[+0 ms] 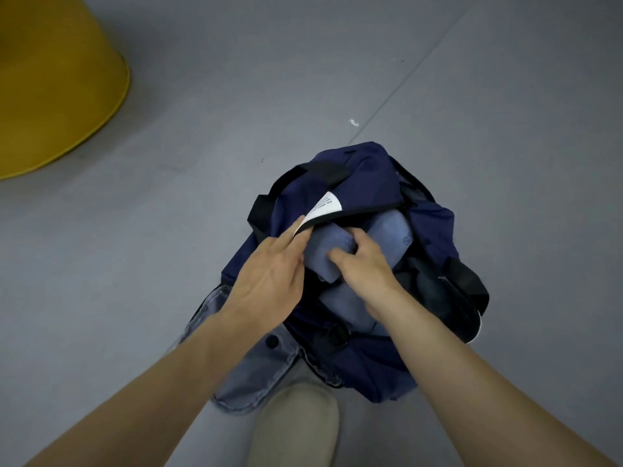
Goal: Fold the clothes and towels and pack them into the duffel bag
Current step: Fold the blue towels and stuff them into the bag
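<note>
Bag [364,176]: lay open on the floor, navy, soft and unstructured. Its walls slumped, so the mouth would close unless held apart.
Jeans [242,372]: lay flat under the bag's near left side, not yet packed. Denim is heavier and stiffer than the rest, and would best be lifted by the waistband.
Towel [323,247]: a blue folded roll sat in the bag's mouth, beside a second roll [387,227]. It was probably terry, though the dim view left that unsure. It looked light and squashy and would not slip, but it would loosen if taken by one layer, so a grip across the whole bundle suited it.
Left hand [269,274]: fingers were straight and close together, their tips against the rim [364,210], pushing it back.
Right hand [364,261]: fingers curled over the towel's end, with the thumb on the near side, gripping it and likely pressing it down.
Label [325,208]: white, on the bag's inner flap, just beyond the left fingertips.
</note>
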`<state>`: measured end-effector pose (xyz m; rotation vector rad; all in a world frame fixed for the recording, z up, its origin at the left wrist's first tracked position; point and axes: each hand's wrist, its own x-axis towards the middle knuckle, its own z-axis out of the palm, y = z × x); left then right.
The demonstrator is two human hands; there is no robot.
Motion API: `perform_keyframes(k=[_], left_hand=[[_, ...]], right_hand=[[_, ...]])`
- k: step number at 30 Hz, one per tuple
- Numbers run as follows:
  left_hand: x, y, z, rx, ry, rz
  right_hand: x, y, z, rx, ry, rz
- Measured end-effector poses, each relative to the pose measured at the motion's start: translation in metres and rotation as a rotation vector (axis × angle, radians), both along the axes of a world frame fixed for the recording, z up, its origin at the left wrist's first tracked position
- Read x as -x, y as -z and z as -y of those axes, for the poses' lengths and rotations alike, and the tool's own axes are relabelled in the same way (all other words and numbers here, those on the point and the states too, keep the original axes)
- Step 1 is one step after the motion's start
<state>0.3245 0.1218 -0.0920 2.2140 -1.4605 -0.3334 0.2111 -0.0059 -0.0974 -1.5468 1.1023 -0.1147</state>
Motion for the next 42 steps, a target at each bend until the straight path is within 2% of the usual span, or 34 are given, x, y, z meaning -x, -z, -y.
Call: perform_keyframes(k=[6, 11, 14, 16, 18, 21, 23, 25, 27, 30, 34, 36, 42], left_hand=[[-0.013, -0.005, -0.011, -0.017, 0.021, 0.072], [-0.010, -0.012, -0.012, -0.026, 0.011, 0.092], [-0.008, -0.007, -0.014, -0.073, -0.017, 0.064], [-0.007, -0.004, -0.014, -0.081, -0.025, 0.040], [-0.004, -0.003, -0.010, -0.079, -0.019, 0.036], [0.005, -0.006, -0.006, -0.023, -0.075, 0.014], [0.018, -0.017, 0.001, 0.091, -0.050, 0.017], [0.042, -0.030, 0.013, 0.171, 0.060, -0.030], [0.071, -0.043, 0.023, 0.173, 0.149, -0.174], [0.115, -0.057, 0.039, 0.060, 0.248, -0.369], [0.170, -0.075, 0.056, -0.114, 0.442, -0.282], [0.191, -0.084, 0.061, -0.176, 0.550, -0.233], [0.276, -0.102, 0.099, -0.325, 0.851, -0.174]], right_hand=[[-0.028, 0.014, 0.011, 0.121, -0.274, -0.286], [-0.035, 0.016, 0.005, 0.357, -0.469, -0.515], [-0.028, 0.018, -0.006, 0.598, -0.467, -0.468], [-0.023, 0.021, -0.011, 0.678, -0.475, -0.420], [-0.020, 0.023, -0.012, 0.666, -0.487, -0.401], [-0.004, 0.012, -0.008, 0.503, -0.426, -0.195], [0.026, -0.006, -0.001, 0.488, -0.402, -0.084], [0.071, -0.025, 0.007, 0.599, -0.476, -0.048], [0.122, -0.042, 0.014, 0.661, -0.545, -0.024], [0.207, -0.069, 0.026, 0.623, -0.481, -0.096], [0.312, -0.101, 0.030, 0.588, -0.429, -0.272], [0.353, -0.109, 0.027, 0.566, -0.390, -0.300], [0.476, -0.104, 0.015, 0.512, 0.025, -0.322]])
